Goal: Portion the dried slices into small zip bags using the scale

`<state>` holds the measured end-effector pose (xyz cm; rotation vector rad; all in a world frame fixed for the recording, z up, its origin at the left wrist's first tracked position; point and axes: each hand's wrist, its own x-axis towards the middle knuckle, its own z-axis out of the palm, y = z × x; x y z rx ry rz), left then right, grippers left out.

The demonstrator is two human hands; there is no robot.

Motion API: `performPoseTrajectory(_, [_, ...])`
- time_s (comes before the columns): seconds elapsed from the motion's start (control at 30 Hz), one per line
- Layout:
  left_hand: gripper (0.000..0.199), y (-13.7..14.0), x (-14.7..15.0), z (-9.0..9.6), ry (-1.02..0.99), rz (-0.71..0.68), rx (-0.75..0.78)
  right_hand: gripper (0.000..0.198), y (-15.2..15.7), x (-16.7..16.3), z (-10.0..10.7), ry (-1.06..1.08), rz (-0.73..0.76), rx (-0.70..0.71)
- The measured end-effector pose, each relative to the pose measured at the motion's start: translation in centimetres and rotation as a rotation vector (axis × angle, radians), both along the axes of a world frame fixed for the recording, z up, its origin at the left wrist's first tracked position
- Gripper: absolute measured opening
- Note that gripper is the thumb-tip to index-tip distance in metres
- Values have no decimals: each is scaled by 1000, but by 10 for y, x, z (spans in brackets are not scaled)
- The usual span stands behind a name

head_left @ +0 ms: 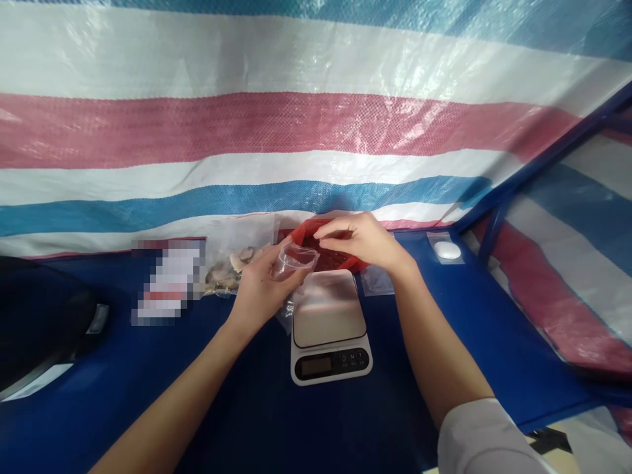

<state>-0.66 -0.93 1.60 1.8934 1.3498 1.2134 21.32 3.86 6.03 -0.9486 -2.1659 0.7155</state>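
Note:
My left hand is closed on the rim of a small clear plastic bag, whose mouth gapes towards the right. Over an opened red plastic bag with dark brown contents, my right hand has its thumb and finger brought together. Whatever is between those fingertips is too small to make out. Just below both hands stands a white kitchen scale with a bare metal plate and a dark display.
Left of my left hand lies a clear bag of dried brownish slices, beside a blurred-out paper. A flat clear bag and a white oval object lie rightward. A black object occupies the left edge; striped sheeting hangs behind.

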Motion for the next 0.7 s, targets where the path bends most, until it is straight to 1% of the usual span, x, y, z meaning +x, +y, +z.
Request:
performPoseTrajectory(0.07, [52, 2, -2, -1, 11, 11, 9, 17, 9, 5, -13, -38, -94, -17])
performPoseTrajectory(0.13, [50, 4, -4, -3, 29, 15, 18, 20, 16, 4, -26, -148, -157, -39])
performPoseTrajectory(0.2, [49, 6, -5, -5, 51, 21, 26, 22, 23, -2, -36, -262, -149, -35])
performPoseTrajectory(0.27, [50, 6, -6, -7, 61, 27, 20, 23, 28, -11, -41, -357, -134, -15])
performPoseTrajectory(0.33, [51, 7, -6, -8, 53, 36, 7, 25, 32, -21, -44, -442, -156, 4])
performPoseTrajectory(0.47, [49, 7, -7, -8, 20, 30, 1, 28, 39, -40, -44, -606, -253, 18])
performPoseTrajectory(0.57, [46, 7, -8, -6, 10, 16, 18, 32, 42, -51, -45, -709, -288, -18])
performPoseTrajectory(0.7, [44, 8, -9, -3, -12, 1, 3, 33, 43, -61, -45, -752, -308, -86])
